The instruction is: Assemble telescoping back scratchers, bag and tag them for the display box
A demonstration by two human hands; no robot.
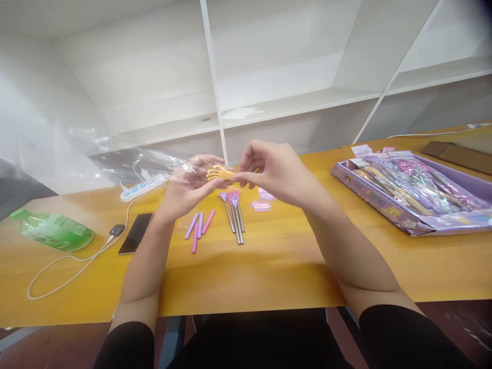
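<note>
Wooden table, white shelving behind it along the far edge.

Purple display box at far right, lid off. It is filled with long packaged items in clear and purple wrap, lying side by side; a few small printed cards sit at its far left corner. Contents look like finished packs, though print is too small to read.

Loose clear plastic sheeting heaped at far left. Green soft pouch lies on its side at the left edge. White power strip near the sheeting, with a cable running to the near left; dark phone flat beside it.

Centre of table: metal rods with pink claw-shaped heads, bundled together; pink and lilac sleeves just left of them, loose; small pink stickers just right.

Hands, raised above the table centre. Left hand is curled around a small clear bag and the yellow hand-shaped head. Right hand pinches the same yellow piece at thumb and forefinger tips, other fingers bent loosely.

Progress, my judgement: box mostly filled; one yellow piece in hand (bagging or unbagging, cannot tell); rods, sleeves and stickers remain unassembled on the table.
</note>
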